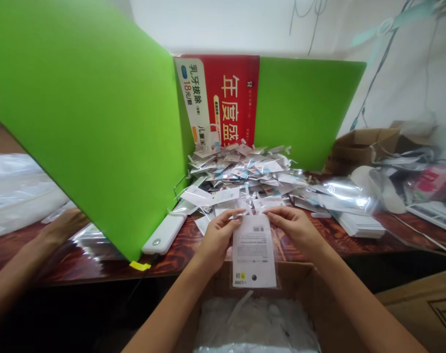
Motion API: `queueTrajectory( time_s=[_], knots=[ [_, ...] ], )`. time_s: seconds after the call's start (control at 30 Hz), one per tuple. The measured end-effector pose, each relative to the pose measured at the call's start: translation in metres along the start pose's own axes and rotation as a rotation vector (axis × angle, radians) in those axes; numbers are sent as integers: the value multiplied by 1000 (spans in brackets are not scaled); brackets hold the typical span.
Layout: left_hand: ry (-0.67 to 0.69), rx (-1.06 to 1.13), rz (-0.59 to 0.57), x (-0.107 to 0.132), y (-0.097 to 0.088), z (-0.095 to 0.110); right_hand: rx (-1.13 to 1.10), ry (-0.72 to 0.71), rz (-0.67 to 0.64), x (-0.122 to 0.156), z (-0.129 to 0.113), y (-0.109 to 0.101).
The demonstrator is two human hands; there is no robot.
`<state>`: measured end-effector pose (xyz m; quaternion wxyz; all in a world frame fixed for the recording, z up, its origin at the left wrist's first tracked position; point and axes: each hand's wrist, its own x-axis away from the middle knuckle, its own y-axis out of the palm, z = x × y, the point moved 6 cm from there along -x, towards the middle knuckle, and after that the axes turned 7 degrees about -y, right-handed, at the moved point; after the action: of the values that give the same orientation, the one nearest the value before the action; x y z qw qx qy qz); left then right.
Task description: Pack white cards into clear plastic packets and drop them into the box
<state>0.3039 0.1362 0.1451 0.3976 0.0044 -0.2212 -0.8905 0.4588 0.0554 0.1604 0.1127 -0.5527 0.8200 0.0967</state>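
Note:
A white printed card in a clear plastic bag point(255, 250) hangs upright over the table's front edge, its print upside down to me. My left hand point(219, 236) pinches the bag's upper left corner between thumb and fingers. At the upper right corner, my right hand point(294, 226) is closed in the same way, thumb hidden behind the fingers. Just beyond both hands rises a heap of similar bagged cards point(245, 171) on the reddish wooden table. Below the held bag stands an open cardboard box point(306, 282) with white crumpled scraps point(257, 323) in it.
Green panels point(108, 127) and a red poster point(237, 98) wall in the heap. A white power bank point(166, 234) lies left, a stack of white cards point(358, 223) right. Another person's arm point(35, 250) reaches in behind the left panel. A brown carton point(425, 304) stands lower right.

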Motion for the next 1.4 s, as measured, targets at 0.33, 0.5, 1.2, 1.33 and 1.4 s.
queueTrajectory(
  time_s=[0.33,0.5,1.2,1.33,1.4],
  knots=[
    [67,-3,-90,6,0,7,-69,6,29,7,-13,-3],
    [107,-76,-112,4,2,4,-107,29,63,9,-13,-7],
    [35,-201,-308,13,16,-1,-220,-85,133,13,-30,-13],
    [66,-324,-297,18,19,2,104,-200,96,14,-37,-12],
    [77,-446,-287,21,20,1,326,-265,64,15,-41,-8]
  ],
)
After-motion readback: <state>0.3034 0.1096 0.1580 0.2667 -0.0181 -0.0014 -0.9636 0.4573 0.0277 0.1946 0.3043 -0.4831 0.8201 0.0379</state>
